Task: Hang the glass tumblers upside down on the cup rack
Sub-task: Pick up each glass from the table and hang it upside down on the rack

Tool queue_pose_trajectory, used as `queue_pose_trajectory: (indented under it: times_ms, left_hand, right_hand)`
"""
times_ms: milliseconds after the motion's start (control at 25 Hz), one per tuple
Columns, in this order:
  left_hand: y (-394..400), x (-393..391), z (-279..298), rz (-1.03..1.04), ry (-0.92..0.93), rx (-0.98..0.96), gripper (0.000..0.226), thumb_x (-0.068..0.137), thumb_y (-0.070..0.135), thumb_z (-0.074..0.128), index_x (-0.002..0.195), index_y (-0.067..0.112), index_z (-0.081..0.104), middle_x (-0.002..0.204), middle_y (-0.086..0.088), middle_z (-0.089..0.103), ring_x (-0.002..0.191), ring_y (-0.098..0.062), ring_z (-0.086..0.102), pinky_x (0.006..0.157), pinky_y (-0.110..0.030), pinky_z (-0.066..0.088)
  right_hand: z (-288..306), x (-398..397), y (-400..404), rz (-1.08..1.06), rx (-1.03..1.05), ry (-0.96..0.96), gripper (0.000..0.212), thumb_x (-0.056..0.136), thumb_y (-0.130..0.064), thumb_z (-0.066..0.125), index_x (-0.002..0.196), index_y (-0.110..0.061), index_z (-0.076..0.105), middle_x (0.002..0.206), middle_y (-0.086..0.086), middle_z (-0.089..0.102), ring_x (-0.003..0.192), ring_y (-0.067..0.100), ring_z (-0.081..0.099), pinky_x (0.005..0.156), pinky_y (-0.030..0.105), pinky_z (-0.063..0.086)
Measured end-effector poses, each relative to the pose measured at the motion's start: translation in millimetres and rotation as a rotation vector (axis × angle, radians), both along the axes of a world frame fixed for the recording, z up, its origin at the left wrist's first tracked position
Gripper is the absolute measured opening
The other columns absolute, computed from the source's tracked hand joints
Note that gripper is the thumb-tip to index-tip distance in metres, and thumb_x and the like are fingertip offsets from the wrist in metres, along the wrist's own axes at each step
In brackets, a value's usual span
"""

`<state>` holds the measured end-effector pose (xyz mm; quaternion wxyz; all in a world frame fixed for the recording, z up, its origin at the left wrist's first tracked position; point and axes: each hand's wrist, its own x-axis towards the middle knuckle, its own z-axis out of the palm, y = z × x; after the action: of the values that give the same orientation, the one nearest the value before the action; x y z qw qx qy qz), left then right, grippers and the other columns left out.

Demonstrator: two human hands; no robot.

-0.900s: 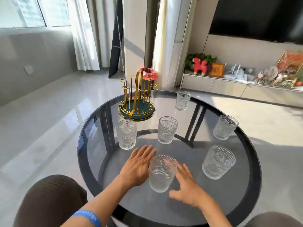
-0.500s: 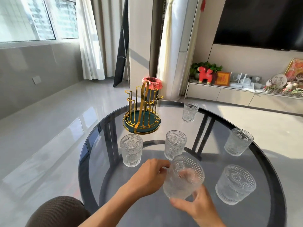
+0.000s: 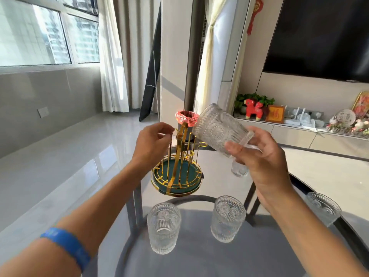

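Note:
My right hand (image 3: 259,154) grips a ribbed glass tumbler (image 3: 217,129) by its base, tilted with the mouth pointing up-left, in the air just right of the cup rack's top. The cup rack (image 3: 176,172) has gold wire prongs on a round green tray and stands on the glass table (image 3: 199,256). My left hand (image 3: 152,143) pinches one of the rack's left prongs near its top. Upright tumblers stand on the table: one at front left (image 3: 163,227), one at front middle (image 3: 228,220), one at right (image 3: 323,209). Another tumbler (image 3: 238,169) shows partly behind my right hand.
A bin with a pink liner (image 3: 186,117) stands on the floor behind the rack. A low cabinet (image 3: 319,136) with ornaments runs along the right wall under a dark screen (image 3: 323,37). Bare grey floor lies to the left of the table.
My right hand has lifted the tumbler off the table and carried it up beside the rack's top, tipping it. My left hand let go of the tumbler and took hold of a rack prong.

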<state>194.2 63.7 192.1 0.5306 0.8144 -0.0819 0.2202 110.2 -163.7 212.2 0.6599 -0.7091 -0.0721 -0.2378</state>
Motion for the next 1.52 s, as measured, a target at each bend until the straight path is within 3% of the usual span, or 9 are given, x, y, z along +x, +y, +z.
queue_pose_trajectory:
  times_ms: [80, 200, 280, 400, 600, 1080, 1280, 1400, 1520]
  left_hand:
    - [5, 23, -5, 0.03, -0.07, 0.065, 0.021, 0.094, 0.012, 0.056, 0.109, 0.018, 0.071, 0.1, 0.007, 0.069, 0.087, -0.001, 0.063, 0.066, -0.014, 0.045]
    - [5, 45, -9, -0.003, -0.107, 0.18, 0.03, 0.095, 0.011, 0.05, 0.118, 0.017, 0.067, 0.113, 0.0, 0.068, 0.102, -0.019, 0.064, 0.077, -0.026, 0.049]
    - [3, 53, -12, -0.061, -0.119, 0.384, 0.038, 0.096, 0.009, 0.045, 0.128, 0.017, 0.062, 0.133, -0.004, 0.063, 0.122, -0.024, 0.055, 0.092, -0.031, 0.042]
    - [4, 60, -16, -0.117, -0.109, 0.672, 0.051, 0.093, 0.001, 0.04, 0.139, 0.017, 0.054, 0.147, -0.002, 0.051, 0.136, -0.025, 0.043, 0.105, -0.039, 0.04]
    - [6, 59, -11, -0.097, -0.117, 0.891, 0.071, 0.078, -0.006, 0.043, 0.145, 0.02, 0.047, 0.154, 0.0, 0.043, 0.143, -0.026, 0.033, 0.108, -0.05, 0.04]
    - [0, 58, -17, -0.096, -0.091, 0.857, 0.078, 0.074, -0.007, 0.045, 0.147, 0.017, 0.042, 0.157, 0.002, 0.036, 0.14, -0.028, 0.036, 0.103, -0.047, 0.045]
    - [-2, 45, -17, -0.145, 0.02, 0.814, 0.073, 0.085, 0.003, 0.054, 0.152, 0.016, 0.03, 0.161, -0.004, 0.028, 0.145, -0.03, 0.029, 0.108, -0.048, 0.037]
    - [4, -1, -34, -0.074, -0.021, 0.583, 0.054, 0.09, 0.016, 0.055, 0.142, 0.016, 0.046, 0.149, -0.007, 0.046, 0.131, -0.03, 0.045, 0.101, -0.043, 0.043]
    - [18, -62, -64, -0.084, -0.097, 0.742, 0.038, 0.091, 0.035, 0.052, 0.126, 0.023, 0.063, 0.134, 0.0, 0.058, 0.12, -0.023, 0.054, 0.09, -0.04, 0.051]
  right_hand:
    - [3, 21, 4, -0.027, -0.015, -0.03, 0.063, 0.054, -0.044, 0.086, 0.108, -0.035, 0.055, 0.1, -0.004, 0.069, 0.086, 0.005, 0.068, 0.066, 0.022, 0.053]
    - [1, 45, 20, -0.075, -0.174, -0.037, 0.062, 0.058, -0.039, 0.084, 0.108, -0.027, 0.049, 0.1, -0.001, 0.065, 0.085, 0.007, 0.063, 0.066, 0.024, 0.052]
    - [-6, 59, 31, -0.119, -0.359, -0.033, 0.053, 0.062, -0.043, 0.081, 0.104, -0.025, 0.054, 0.102, 0.001, 0.067, 0.091, 0.017, 0.062, 0.072, 0.035, 0.053]
    - [-14, 77, 45, -0.145, -0.623, -0.062, 0.043, 0.068, -0.044, 0.079, 0.105, -0.028, 0.064, 0.104, 0.001, 0.071, 0.095, 0.023, 0.062, 0.078, 0.038, 0.052]
    - [-34, 98, 61, -0.12, -0.934, 0.006, 0.046, 0.071, -0.048, 0.072, 0.113, -0.03, 0.066, 0.113, 0.003, 0.071, 0.102, 0.029, 0.059, 0.084, 0.037, 0.049]
    - [-51, 105, 62, 0.022, -1.057, 0.164, 0.042, 0.077, -0.043, 0.07, 0.115, -0.027, 0.062, 0.122, 0.002, 0.066, 0.111, 0.027, 0.057, 0.09, 0.045, 0.048]
    - [-52, 100, 58, 0.063, -1.068, 0.189, 0.052, 0.082, -0.037, 0.069, 0.132, -0.03, 0.055, 0.144, 0.004, 0.052, 0.127, 0.028, 0.048, 0.101, 0.044, 0.042]
    - [-58, 76, 56, 0.005, -1.003, 0.112, 0.054, 0.086, -0.035, 0.066, 0.137, -0.027, 0.051, 0.153, 0.006, 0.039, 0.136, 0.029, 0.038, 0.107, 0.042, 0.033]
    - [-70, 39, 56, -0.093, -0.89, -0.045, 0.038, 0.086, -0.021, 0.063, 0.124, -0.017, 0.061, 0.136, 0.004, 0.058, 0.123, 0.026, 0.05, 0.095, 0.029, 0.038]
